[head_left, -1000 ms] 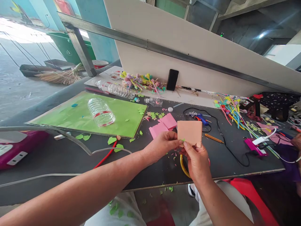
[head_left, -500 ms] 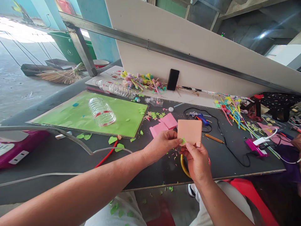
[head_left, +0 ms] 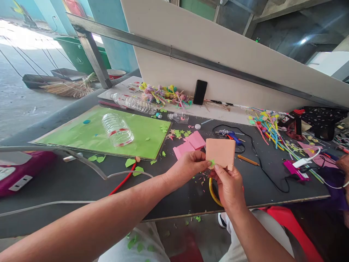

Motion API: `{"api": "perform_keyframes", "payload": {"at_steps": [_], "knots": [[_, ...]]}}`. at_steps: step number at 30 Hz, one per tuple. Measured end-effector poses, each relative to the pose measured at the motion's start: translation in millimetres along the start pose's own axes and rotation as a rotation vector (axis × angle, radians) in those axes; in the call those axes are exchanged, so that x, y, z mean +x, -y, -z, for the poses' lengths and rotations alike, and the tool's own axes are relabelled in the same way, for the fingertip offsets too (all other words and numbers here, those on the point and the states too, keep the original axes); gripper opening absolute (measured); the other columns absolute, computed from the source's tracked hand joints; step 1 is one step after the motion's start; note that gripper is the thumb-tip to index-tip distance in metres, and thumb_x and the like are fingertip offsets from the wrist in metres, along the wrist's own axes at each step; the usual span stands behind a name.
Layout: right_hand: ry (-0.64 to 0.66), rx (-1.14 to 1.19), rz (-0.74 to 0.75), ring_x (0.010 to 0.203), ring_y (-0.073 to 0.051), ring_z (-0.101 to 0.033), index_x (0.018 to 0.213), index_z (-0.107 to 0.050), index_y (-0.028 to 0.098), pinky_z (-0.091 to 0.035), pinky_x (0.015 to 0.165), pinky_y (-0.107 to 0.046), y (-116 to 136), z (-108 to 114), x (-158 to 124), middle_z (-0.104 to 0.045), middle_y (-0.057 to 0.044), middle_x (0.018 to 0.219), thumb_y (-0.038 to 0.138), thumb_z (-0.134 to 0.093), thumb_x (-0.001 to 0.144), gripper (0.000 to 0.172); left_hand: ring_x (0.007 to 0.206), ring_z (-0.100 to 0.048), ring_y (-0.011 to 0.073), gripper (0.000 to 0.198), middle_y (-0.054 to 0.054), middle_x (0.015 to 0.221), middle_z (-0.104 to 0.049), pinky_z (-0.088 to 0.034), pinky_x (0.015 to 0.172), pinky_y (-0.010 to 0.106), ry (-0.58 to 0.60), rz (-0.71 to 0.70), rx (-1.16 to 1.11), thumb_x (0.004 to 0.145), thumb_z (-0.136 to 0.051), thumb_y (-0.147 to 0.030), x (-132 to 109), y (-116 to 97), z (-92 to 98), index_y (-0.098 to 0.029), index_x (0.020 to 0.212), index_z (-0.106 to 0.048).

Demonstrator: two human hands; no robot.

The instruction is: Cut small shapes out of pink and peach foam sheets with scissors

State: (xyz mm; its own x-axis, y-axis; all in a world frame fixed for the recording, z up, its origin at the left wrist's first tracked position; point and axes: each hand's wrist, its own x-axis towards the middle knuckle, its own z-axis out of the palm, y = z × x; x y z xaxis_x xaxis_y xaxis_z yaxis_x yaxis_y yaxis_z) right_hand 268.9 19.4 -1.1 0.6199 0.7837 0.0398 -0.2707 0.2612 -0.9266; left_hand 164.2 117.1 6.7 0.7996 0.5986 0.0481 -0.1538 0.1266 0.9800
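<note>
A folded square of peach paper [head_left: 220, 148] is held upright above the table's front part. My left hand [head_left: 191, 167] is closed on its lower left corner, thumb pressing a small green paper star [head_left: 212, 163] against it. My right hand [head_left: 229, 183] pinches the bottom edge, where a small notch is cut out. A yellow curved handle [head_left: 214, 193] shows beneath my right hand, with a bit of red on the other side; the rest is hidden. Behind my left hand lie folded pink papers [head_left: 195, 140] and several cut green stars [head_left: 180, 133].
A clear plastic bottle [head_left: 117, 131] lies on a green sheet [head_left: 68, 134] at left. A blue glue gun [head_left: 235, 137] with a black cord and an orange-brown stick [head_left: 248, 160] are to the right. A phone [head_left: 200, 92] leans against the white board; coloured pipe cleaners [head_left: 268, 127] lie near.
The peach paper has turned very slightly in my hands, and its notched lower right corner has shifted a little. Both hands keep nearly the same place and grip.
</note>
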Motion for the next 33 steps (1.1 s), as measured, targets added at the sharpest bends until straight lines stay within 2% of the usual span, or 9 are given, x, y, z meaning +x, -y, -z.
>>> {"api": "perform_keyframes", "payload": {"at_steps": [9,15,27,33], "knots": [[0.031,-0.059,0.028,0.064,-0.014,-0.058,0.085,-0.067,0.022,-0.047,0.06,-0.027,-1.8,3.0,0.8,-0.072,0.0,0.089,0.021,-0.068,0.076,0.009,0.062,-0.05,0.0104,0.022,0.002,0.07,-0.061,-0.04,0.063,0.024,0.037,0.011,-0.05,0.073,-0.066,-0.032,-0.9,-3.4,-0.2,-0.011,0.078,-0.064],[0.04,-0.105,0.024,0.062,-0.015,-0.057,0.089,-0.067,0.021,-0.046,0.059,-0.028,-1.0,2.2,0.9,-0.071,0.0,0.084,0.023,-0.068,0.076,0.013,0.063,-0.053,0.0119,0.023,0.004,0.071,-0.062,-0.041,0.064,0.026,0.018,0.02,-0.132,0.077,-0.059,-0.035,-0.1,-1.9,0.8,-0.012,0.076,-0.064],[0.038,-0.179,0.036,0.064,-0.017,-0.061,0.091,-0.068,0.021,-0.047,0.059,-0.029,-4.4,4.5,0.4,-0.073,-0.001,0.082,0.024,-0.066,0.076,0.015,0.061,-0.05,0.0104,0.024,0.002,0.069,-0.059,-0.039,0.061,0.024,0.019,0.011,-0.034,0.073,-0.065,-0.036,1.3,-0.9,4.3,-0.012,0.073,-0.063],[0.043,-0.196,0.034,0.061,-0.016,-0.059,0.092,-0.068,0.021,-0.047,0.06,-0.03,-5.9,7.2,1.5,-0.073,-0.002,0.083,0.025,-0.066,0.077,0.015,0.062,-0.051,0.0116,0.028,0.003,0.067,-0.059,-0.04,0.064,0.025,0.018,0.012,-0.033,0.076,-0.063,-0.04,0.8,-3.4,5.2,-0.012,0.071,-0.063]]}}
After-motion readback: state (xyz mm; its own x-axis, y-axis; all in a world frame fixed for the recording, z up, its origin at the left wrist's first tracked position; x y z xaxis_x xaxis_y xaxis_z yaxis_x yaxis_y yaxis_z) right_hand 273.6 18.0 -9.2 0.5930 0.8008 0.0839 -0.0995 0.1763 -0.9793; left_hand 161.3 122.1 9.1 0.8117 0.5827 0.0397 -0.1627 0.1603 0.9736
